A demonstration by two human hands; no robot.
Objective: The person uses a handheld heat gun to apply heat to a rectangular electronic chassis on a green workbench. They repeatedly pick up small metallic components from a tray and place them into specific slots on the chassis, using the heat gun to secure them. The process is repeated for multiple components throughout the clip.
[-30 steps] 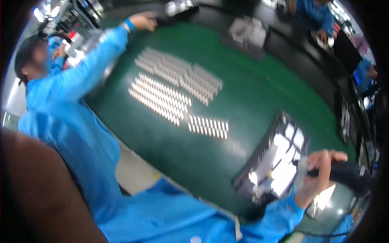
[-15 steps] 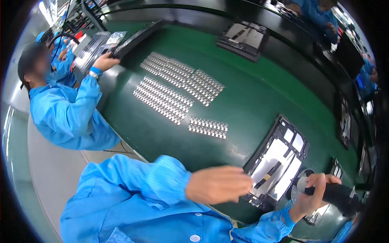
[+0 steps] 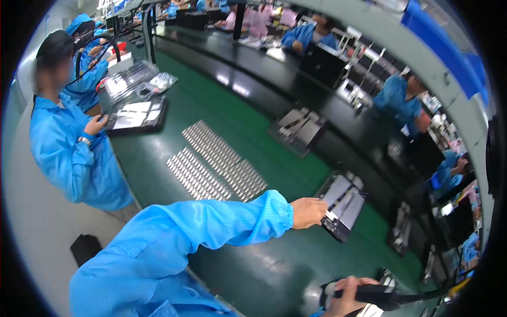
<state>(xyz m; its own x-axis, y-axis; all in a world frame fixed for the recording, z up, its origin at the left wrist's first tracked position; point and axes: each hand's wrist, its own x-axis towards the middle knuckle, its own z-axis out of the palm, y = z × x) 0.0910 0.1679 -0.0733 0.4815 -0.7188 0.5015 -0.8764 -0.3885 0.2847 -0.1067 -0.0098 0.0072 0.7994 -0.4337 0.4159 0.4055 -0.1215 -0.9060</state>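
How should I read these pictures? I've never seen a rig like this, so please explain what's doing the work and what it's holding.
There is no robot here: a person works with two bare hands. A camera worn on the head looks down, and its wide fisheye lens bends straight edges.

The left hand touches the edge of a near panel, dark-framed with a pale middle; blur hides whether it grips. The right hand holds a black tool whose use I can't tell.

On the green bench lie rows of silvery pieces and, beyond, a far panel. At left, a co-worker has a hand on another panel.
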